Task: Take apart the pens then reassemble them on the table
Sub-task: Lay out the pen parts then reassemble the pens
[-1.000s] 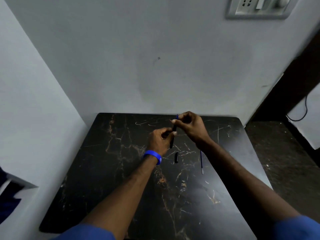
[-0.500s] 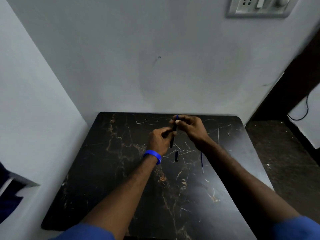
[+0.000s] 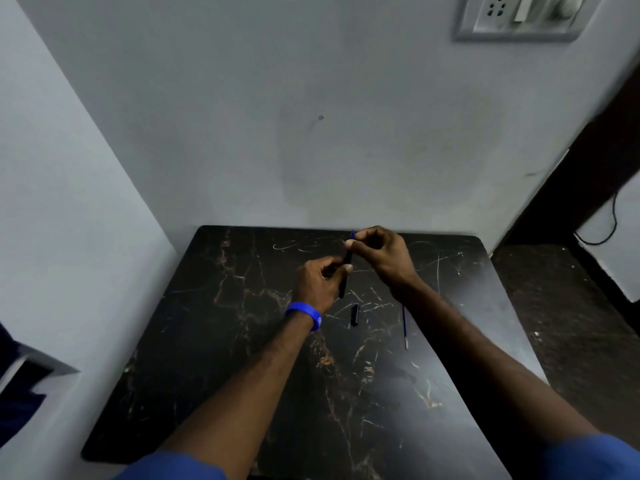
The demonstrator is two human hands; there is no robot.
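Gripping a dark pen barrel [image 3: 345,275] above the far half of the black marbled tabletop [image 3: 214,358], both hands closing on it at once. Left hand [image 3: 317,284], wearing a blue wristband [image 3: 304,315], pinching the barrel's middle between thumb and curled fingers, clamped firmly. Right hand [image 3: 381,254] pinching the barrel's upper end, fingertips [image 3: 349,243] pressed together on it, with a small blue tip [image 3: 352,234] poking out just above the pinch. Holding the barrel nearly upright, tilted slightly, its lower end hanging free below the left hand and apart from the tabletop. Lying flat on the tabletop just below the hands: a short black cap-like piece [image 3: 354,315], and to its right a thin blue refill [image 3: 405,327] with a pale point toward the near edge, partly running alongside the right forearm. Both loose pieces resting apart from each other and untouched by either hand. Reaching in from the bottom of the view with blue sleeves [image 3: 173,467] showing at both arms. Standing behind the tabletop: a pale wall [image 3: 311,133], carrying a socket plate [image 3: 519,15] at the upper right, with a dark cable [image 3: 611,223] hanging at the right edge.
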